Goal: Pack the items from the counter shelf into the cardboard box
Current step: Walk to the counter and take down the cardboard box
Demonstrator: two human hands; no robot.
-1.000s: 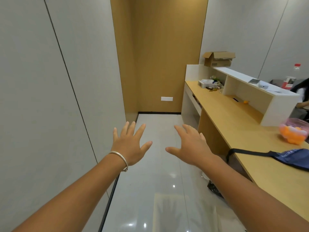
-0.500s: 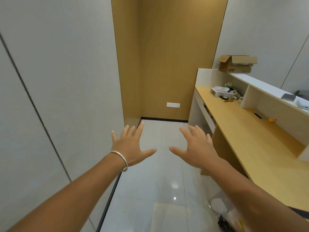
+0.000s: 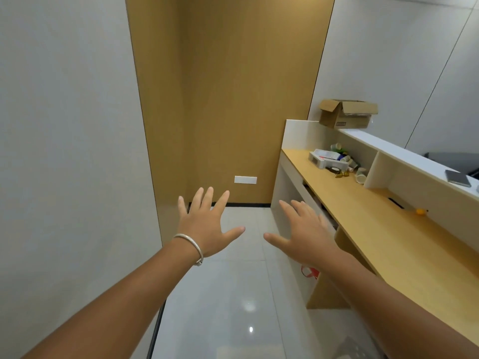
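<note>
An open cardboard box (image 3: pixel 346 114) stands on the white upper ledge (image 3: pixel 404 152) at the counter's far end. Under that ledge, on the wooden counter (image 3: pixel 375 216), lies a pile of items: a white box (image 3: pixel 327 158), paper cups (image 3: pixel 361 174) and small dark bits (image 3: pixel 337 171). My left hand (image 3: pixel 207 224), with a silver bangle on the wrist, and my right hand (image 3: pixel 303 231) are held out in front of me over the floor. Both are palm down with fingers spread and hold nothing. They are well short of the items.
A small orange object (image 3: pixel 421 211) and a dark slot (image 3: pixel 395 202) sit farther along the counter. A dark notebook (image 3: pixel 457 177) lies on the upper ledge. Grey walls close in on the left, a wooden wall stands ahead, and glossy tiled floor (image 3: pixel 233 294) runs between.
The view has advanced along the corridor and the counter end with the box and items has come nearer. Both hands stay spread and empty in front of me.
</note>
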